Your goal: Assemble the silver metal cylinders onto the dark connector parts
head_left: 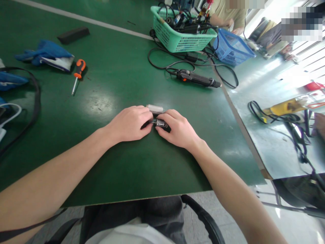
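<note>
My left hand [130,123] and my right hand [177,128] meet at the middle of the green table [114,84], knuckles up. Both are closed round a small black and metal part [159,123] held between their fingertips. A short pale cylinder [155,108] lies on the table just behind the fingers, touching or nearly touching them. Most of the small part is hidden under my fingers.
An orange-handled screwdriver [77,74] and blue cloth [47,52] lie at the left. A black electric screwdriver [196,78] with a looping cord lies behind, near a green basket [181,32] and a blue basket [232,47]. Other people sit at the far right.
</note>
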`<state>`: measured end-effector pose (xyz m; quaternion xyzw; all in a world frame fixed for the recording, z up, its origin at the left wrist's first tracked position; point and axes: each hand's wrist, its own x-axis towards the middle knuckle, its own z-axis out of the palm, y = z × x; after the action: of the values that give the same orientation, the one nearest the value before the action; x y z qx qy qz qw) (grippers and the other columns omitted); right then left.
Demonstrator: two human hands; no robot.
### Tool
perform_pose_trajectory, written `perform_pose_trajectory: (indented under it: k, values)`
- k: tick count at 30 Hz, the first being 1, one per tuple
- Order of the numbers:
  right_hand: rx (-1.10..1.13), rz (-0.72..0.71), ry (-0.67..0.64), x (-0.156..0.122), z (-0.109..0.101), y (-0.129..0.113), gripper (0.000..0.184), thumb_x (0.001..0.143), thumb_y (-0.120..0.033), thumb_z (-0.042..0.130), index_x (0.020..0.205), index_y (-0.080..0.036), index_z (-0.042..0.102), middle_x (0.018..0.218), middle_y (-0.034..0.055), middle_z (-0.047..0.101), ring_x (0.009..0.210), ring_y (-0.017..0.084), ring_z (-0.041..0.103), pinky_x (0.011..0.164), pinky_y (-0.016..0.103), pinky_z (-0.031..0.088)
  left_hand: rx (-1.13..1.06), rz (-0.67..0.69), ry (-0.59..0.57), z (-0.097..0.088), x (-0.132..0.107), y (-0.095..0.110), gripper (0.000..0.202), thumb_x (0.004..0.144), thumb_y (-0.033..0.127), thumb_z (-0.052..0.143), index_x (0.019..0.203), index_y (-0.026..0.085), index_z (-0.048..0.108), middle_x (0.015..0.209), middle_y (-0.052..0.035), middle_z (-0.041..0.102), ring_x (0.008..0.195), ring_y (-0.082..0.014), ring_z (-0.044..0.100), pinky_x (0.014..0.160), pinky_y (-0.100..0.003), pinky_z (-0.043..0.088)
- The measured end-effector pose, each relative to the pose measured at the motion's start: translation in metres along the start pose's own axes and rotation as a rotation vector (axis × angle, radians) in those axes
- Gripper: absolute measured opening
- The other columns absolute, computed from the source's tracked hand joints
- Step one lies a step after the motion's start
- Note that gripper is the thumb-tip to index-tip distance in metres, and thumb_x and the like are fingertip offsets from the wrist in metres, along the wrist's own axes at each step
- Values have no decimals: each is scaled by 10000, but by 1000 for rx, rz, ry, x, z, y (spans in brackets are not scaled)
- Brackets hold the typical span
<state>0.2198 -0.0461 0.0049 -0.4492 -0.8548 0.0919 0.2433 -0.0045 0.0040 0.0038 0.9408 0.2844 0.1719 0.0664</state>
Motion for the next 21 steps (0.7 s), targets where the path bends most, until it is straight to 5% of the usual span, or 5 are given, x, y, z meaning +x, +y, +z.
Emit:
perform_pose_trajectory:
  k: [10, 17, 21]
  values:
    - [-90, -134, -93, -1, -6, -1, 269, 1039, -260, 481, 1261, -200, 621, 1223, 130, 652, 1109, 272, 604, 981, 442, 536, 1, 18, -7, 3, 0, -4, 279, 994, 374, 523, 919, 165, 691, 930, -68, 721, 871, -225, 666, 810, -363, 499]
    - [-323, -143, -242, -1, -25, -18, 302, 1060, -213, 423, 1257, -246, 650, 1164, 112, 638, 1009, 253, 593, 850, 398, 555, 3, -38, -34, 0, 1, -5, 340, 963, 487, 598, 875, 167, 672, 914, -61, 729, 831, -220, 660, 757, -355, 480]
    - [-361, -63, -298, -9, -42, 7, 318, 990, -145, 487, 1261, -227, 633, 1118, 115, 649, 1007, 262, 625, 778, 367, 555, 6, -58, -51, -3, 2, -3, 373, 955, 522, 605, 869, 166, 670, 916, -67, 725, 834, -219, 653, 747, -346, 472]
